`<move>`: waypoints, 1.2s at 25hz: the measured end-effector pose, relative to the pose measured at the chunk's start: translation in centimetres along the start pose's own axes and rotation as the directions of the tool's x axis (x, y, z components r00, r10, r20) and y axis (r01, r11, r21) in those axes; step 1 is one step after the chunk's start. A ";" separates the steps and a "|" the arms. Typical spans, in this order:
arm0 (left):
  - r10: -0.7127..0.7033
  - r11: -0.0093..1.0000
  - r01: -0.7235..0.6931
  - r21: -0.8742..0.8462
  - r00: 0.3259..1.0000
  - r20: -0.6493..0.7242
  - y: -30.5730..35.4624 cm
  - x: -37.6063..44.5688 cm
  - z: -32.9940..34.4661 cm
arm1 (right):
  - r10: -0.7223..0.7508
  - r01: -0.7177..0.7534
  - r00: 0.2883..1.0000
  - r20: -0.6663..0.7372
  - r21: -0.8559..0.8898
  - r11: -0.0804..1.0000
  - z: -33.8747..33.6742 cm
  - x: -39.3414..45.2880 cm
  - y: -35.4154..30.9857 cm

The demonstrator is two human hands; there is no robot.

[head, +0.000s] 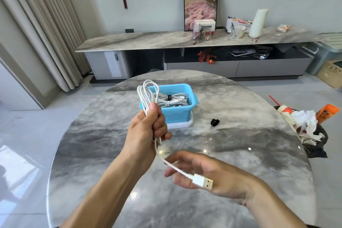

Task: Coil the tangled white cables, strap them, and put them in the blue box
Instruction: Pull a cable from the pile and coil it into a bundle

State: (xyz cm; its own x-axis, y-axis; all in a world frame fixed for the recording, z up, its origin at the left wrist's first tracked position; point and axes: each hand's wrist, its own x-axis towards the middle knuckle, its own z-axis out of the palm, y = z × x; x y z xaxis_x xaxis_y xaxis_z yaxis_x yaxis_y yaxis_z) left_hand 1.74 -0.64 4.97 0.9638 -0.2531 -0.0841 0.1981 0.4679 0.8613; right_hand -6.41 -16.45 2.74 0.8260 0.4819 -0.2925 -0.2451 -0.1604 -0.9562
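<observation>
My left hand (pixel 148 127) grips a coiled white cable (pixel 146 92) above the round marble table, its loops standing up in front of the blue box (pixel 177 113). The cable's loose tail runs down to a USB plug (pixel 202 181) lying across the fingers of my right hand (pixel 209 176), which is blurred with fingers spread. Inside the blue box lie coiled white cables bound with a black strap (pixel 169 97). The box sits on a white lid (pixel 182 125). A loose black strap (pixel 215 122) lies on the table to the right of the box.
The round marble table (pixel 240 153) fills the foreground. At its right edge sits a bin with crumpled paper, a cup and an orange packet (pixel 305 122). A long marble sideboard (pixel 166 40) with assorted items stands behind. Curtains hang at the left.
</observation>
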 end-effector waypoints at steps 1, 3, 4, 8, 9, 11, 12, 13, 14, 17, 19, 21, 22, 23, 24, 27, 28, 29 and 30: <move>0.002 1.000 -0.002 0.004 1.000 -0.009 0.0 -0.1 0.1 | -0.013 0.012 0.999 0.031 0.041 0.999 0.4 0.2 -0.1; 0.006 1.000 -0.006 -0.003 1.000 -0.026 -0.2 -0.2 0.2 | -0.061 0.049 0.994 0.086 0.135 0.990 0.6 0.3 -0.4; 0.011 1.000 -0.012 -0.010 0.999 -0.039 -0.2 -0.1 0.1 | -0.094 0.079 0.992 0.083 0.172 0.982 0.5 0.2 -0.6; 0.014 1.000 -0.013 0.007 0.996 -0.091 -0.1 0.3 -0.2 | -0.243 0.279 0.953 -0.181 0.209 0.937 0.8 0.5 -0.6; 0.006 1.000 -0.004 0.021 0.996 -0.093 -0.2 0.3 -0.2 | -0.283 0.347 0.918 -0.279 0.216 0.913 0.7 0.6 -0.6; -0.016 0.996 0.022 0.084 0.997 -0.072 -0.5 0.1 -0.1 | -0.334 0.460 0.845 -0.419 0.249 0.852 0.2 0.6 -0.9; -0.030 0.991 0.036 0.132 0.998 -0.049 -0.6 0.0 0.0 | -0.345 0.498 0.821 -0.455 0.275 0.822 -0.2 0.5 -0.9; -0.045 0.981 0.047 0.187 0.999 -0.014 -0.7 -0.1 0.0 | -0.344 0.522 0.803 -0.486 0.298 0.799 -0.6 0.3 -1.0; -0.063 0.968 0.053 0.244 0.997 0.033 -0.9 -0.3 0.1 | -0.334 0.536 0.787 -0.518 0.308 0.786 -0.9 0.1 -1.1; -0.129 0.907 0.030 0.421 0.969 0.210 -1.6 -1.1 0.7 | -0.314 0.530 0.727 -0.611 0.208 0.822 -1.4 0.0 -1.3; -0.177 0.870 0.003 0.493 0.935 0.306 -2.0 -1.7 1.0 | -0.328 0.509 0.691 -0.644 0.111 0.854 -1.8 0.1 -1.2; -0.208 0.846 -0.032 0.532 0.900 0.384 -2.0 -2.2 1.3 | -0.344 0.509 0.660 -0.668 0.062 0.858 -2.2 0.0 -1.0; -0.210 0.831 -0.065 0.552 0.883 0.420 -1.9 -2.3 1.4 | -0.350 0.510 0.644 -0.680 0.042 0.859 -2.3 0.1 -0.9; -0.209 0.812 -0.099 0.575 0.870 0.446 -1.9 -2.4 1.4 | -0.356 0.511 0.628 -0.693 0.021 0.860 -2.3 0.1 -0.9; -0.212 0.792 -0.120 0.599 0.865 0.454 -2.0 -2.4 1.4 | -0.370 0.512 0.603 -0.707 -0.013 0.859 -2.4 0.3 -0.7; -0.261 0.758 -0.091 0.646 0.865 0.428 -2.5 -2.4 1.0 | -0.426 0.456 0.494 -0.758 -0.191 0.869 -2.3 1.3 0.2; -0.279 0.769 -0.066 0.636 0.861 0.426 -2.6 -2.5 1.0 | -0.405 0.450 0.500 -0.766 -0.169 0.877 -2.2 1.6 0.5; -0.292 0.776 -0.048 0.629 0.856 0.426 -2.7 -2.7 1.0 | -0.327 0.470 0.558 -0.763 -0.034 0.882 -2.0 1.7 0.4; -0.303 0.778 -0.035 0.627 0.854 0.423 -2.9 -2.8 1.0 | -0.226 0.492 0.661 -0.715 0.187 0.850 -1.8 1.8 0.1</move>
State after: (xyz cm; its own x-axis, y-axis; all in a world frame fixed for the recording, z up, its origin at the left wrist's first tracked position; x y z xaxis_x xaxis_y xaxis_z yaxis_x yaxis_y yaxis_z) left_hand -1.72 -2.13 3.21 0.6875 -0.7160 -0.1207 0.0085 -0.1583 0.9874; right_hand -4.02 -17.18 2.17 0.9647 -0.2612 0.0329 0.1036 0.2617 -0.9596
